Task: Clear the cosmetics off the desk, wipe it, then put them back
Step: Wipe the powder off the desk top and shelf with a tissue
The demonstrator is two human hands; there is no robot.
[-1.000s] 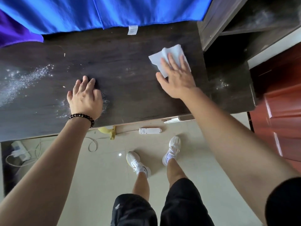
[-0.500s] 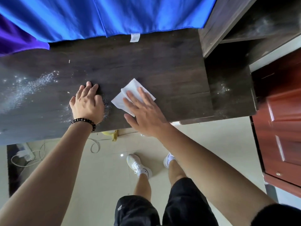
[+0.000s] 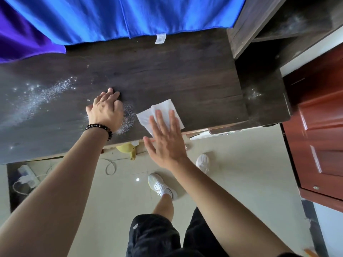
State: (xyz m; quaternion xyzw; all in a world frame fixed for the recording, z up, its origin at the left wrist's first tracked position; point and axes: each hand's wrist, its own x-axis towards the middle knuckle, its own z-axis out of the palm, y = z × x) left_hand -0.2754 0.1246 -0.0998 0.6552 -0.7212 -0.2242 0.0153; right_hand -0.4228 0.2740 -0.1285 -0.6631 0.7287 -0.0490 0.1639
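The dark wooden desk (image 3: 176, 75) has no cosmetics on it. My right hand (image 3: 165, 143) lies flat with its fingers spread, and the fingertips press a white tissue (image 3: 146, 116) onto the desk at its near edge; the palm hangs past the edge. My left hand (image 3: 105, 110), with a bead bracelet on the wrist, rests palm down on the desk just left of the tissue and holds nothing. White powder (image 3: 40, 97) streaks the left part of the desk. A smaller powder patch (image 3: 128, 119) lies between my two hands.
Blue cloth (image 3: 130, 15) and purple cloth (image 3: 22, 39) hang over the desk's far edge. A dark shelf unit (image 3: 278, 25) stands at the right, with a red cabinet (image 3: 319, 136) beside it. A yellow object (image 3: 128, 148) and a power strip (image 3: 27, 175) lie on the floor below the desk.
My right hand has dragged the tissue from the far right of the desk leftward and toward the near edge. My left hand has stayed where it was.
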